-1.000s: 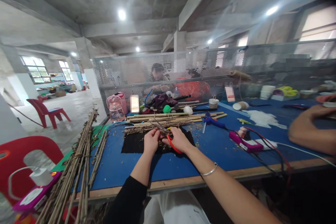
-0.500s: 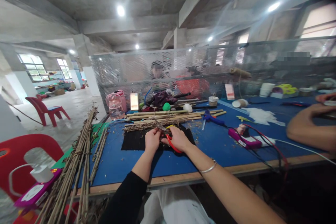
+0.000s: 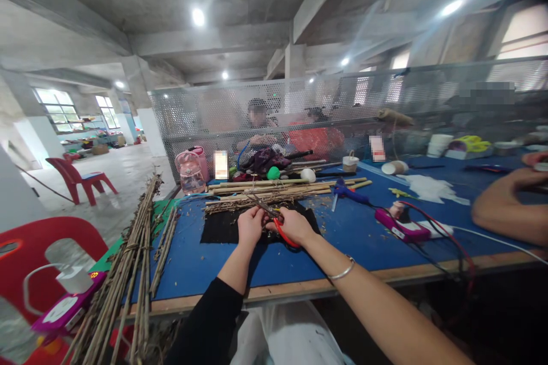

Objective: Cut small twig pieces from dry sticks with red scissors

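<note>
Red-handled scissors (image 3: 286, 235) are held in my right hand (image 3: 295, 227), their blades pointing up and to the left. My left hand (image 3: 250, 226) is closed in a pinch just beside the blades; what it grips is too small to make out. Both hands are above a black cloth (image 3: 220, 228) on the blue table (image 3: 194, 274). Just behind them lie thin dry twigs (image 3: 226, 205) and longer pale sticks (image 3: 303, 189).
A bundle of dry stalks (image 3: 132, 256) leans over the table's left edge. To the right are a blue glue gun (image 3: 353, 194), a purple power strip (image 3: 402, 229) and cables. A person's arm (image 3: 503, 211) rests at far right. A mesh partition (image 3: 205, 120) stands behind.
The view has shifted slightly. The scissors have turned a little in my right hand, and their handles look closer together. My left hand remains beside the blades.
</note>
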Action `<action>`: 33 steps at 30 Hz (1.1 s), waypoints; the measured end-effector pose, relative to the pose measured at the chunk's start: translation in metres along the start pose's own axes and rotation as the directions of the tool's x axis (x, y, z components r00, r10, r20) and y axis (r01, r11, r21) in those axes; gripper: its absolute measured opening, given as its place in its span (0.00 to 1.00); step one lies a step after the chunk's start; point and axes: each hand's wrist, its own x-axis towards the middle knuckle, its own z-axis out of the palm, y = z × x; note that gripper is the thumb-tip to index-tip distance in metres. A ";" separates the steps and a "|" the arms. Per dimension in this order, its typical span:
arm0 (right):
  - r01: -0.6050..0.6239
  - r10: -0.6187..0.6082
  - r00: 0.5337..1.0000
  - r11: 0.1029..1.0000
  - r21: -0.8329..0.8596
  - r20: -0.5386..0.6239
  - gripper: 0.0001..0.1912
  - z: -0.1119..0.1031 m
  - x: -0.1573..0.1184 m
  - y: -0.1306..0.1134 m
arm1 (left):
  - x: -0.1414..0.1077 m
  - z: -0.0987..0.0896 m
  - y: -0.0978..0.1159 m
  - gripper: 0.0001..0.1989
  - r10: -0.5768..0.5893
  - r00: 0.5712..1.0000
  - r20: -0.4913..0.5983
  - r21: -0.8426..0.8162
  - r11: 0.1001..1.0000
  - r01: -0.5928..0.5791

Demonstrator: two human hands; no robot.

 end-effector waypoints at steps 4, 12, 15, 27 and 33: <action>0.038 -0.040 0.997 0.999 -0.025 -0.072 0.26 0.002 -0.002 0.001 | -0.001 0.001 0.000 0.11 0.021 0.999 0.043 0.013 1.000 -0.022; 0.025 -0.027 0.998 0.999 -0.038 -0.052 0.28 0.004 -0.001 0.003 | -0.001 0.002 -0.001 0.10 0.004 0.997 0.072 0.013 1.000 -0.005; 0.013 -0.014 0.999 0.999 -0.043 -0.036 0.27 0.005 0.000 0.004 | 0.000 0.002 -0.003 0.10 -0.013 0.998 0.064 0.011 1.000 0.013; 0.041 -0.046 0.995 0.997 -0.058 -0.084 0.26 0.004 -0.002 0.003 | 0.000 0.003 -0.002 0.07 -0.050 0.996 0.073 -0.110 0.992 0.058; 0.122 -0.133 0.982 0.989 -0.083 -0.137 0.25 0.004 -0.002 0.001 | -0.001 0.006 0.000 0.07 -0.132 0.989 0.066 -0.157 0.977 0.141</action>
